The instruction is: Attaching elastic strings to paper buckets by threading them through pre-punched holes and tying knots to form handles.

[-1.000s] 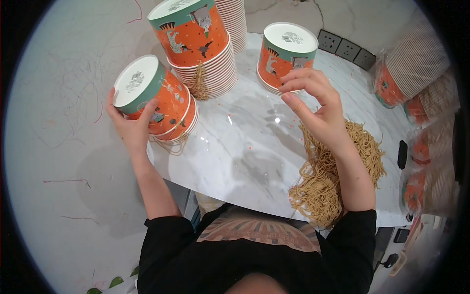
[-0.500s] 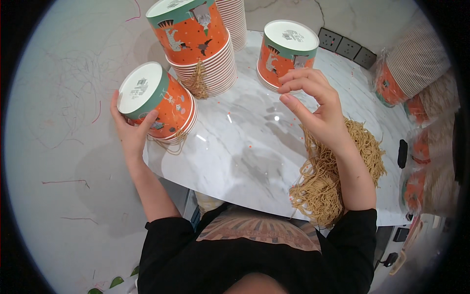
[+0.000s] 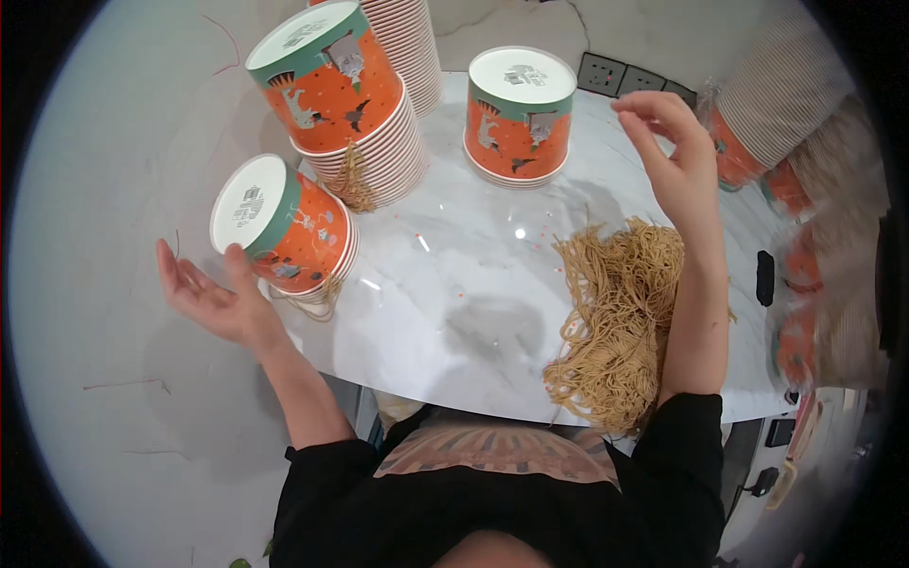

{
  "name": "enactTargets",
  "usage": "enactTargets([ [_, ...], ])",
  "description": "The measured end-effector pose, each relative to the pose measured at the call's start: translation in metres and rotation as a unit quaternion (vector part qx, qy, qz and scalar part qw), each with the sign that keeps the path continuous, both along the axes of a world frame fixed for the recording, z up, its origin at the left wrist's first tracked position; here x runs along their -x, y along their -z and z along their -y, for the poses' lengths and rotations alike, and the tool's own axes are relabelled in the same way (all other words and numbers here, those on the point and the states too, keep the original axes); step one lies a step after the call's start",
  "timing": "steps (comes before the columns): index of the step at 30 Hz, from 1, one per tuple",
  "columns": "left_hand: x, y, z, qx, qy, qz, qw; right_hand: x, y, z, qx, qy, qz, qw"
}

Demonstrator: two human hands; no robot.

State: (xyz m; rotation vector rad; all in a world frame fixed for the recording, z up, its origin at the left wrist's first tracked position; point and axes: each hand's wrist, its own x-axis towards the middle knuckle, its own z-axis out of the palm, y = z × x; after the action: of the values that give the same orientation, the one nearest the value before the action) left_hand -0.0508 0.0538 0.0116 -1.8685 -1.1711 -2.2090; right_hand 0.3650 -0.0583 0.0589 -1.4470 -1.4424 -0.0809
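Observation:
My left hand (image 3: pixel 216 298) is open, palm up, just off a short stack of upside-down orange paper buckets (image 3: pixel 301 232) at the table's left edge. A strand of tan cord hangs by that stack's lower rims. My right hand (image 3: pixel 672 156) is raised on the right with fingers apart and holds nothing I can see. It hovers between another upside-down orange paper bucket stack (image 3: pixel 521 133) and the wrapped goods at the right. Under my right forearm lies a large heap of tan cord loops (image 3: pixel 615 322).
A tall bucket stack (image 3: pixel 331 90) stands at the back left, with a tan cord bundle (image 3: pixel 351 180) against its rims. Behind it rises another stack (image 3: pixel 407 47). Plastic-wrapped bucket stacks (image 3: pixel 786 85) line the right side. Wall sockets (image 3: pixel 601 74) and a small black object (image 3: pixel 765 277) are nearby.
My left hand has let go of the left bucket stack and moved down and left, opening. My right hand has moved right, away from the middle stack. The view has shifted slightly.

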Motion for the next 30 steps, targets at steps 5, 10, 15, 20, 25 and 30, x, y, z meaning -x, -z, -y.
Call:
enactTargets([
  [5,-0.102,-0.010,0.023,0.007,0.265,-0.265,0.927,-0.033,0.024,0.009,0.389,0.063,0.157,0.906],
  [10,-0.212,-0.011,-0.011,-0.005,0.295,-0.278,0.914,-0.037,0.045,-0.010,0.540,-0.009,0.177,0.823],
  [15,-0.249,-0.001,-0.037,0.058,0.272,-0.330,0.902,-0.032,0.013,0.007,0.484,-0.057,0.171,0.856],
  [20,-0.252,-0.010,-0.045,0.051,0.266,-0.286,0.919,0.010,-0.021,0.033,0.442,-0.359,0.122,0.813],
  [25,-0.238,-0.028,-0.044,0.089,0.290,-0.231,0.925,0.071,0.003,0.077,0.343,-0.345,0.287,0.825],
  [30,-0.205,-0.039,-0.038,0.195,0.345,-0.140,0.907,0.033,-0.020,0.023,0.450,0.017,0.187,0.873],
])
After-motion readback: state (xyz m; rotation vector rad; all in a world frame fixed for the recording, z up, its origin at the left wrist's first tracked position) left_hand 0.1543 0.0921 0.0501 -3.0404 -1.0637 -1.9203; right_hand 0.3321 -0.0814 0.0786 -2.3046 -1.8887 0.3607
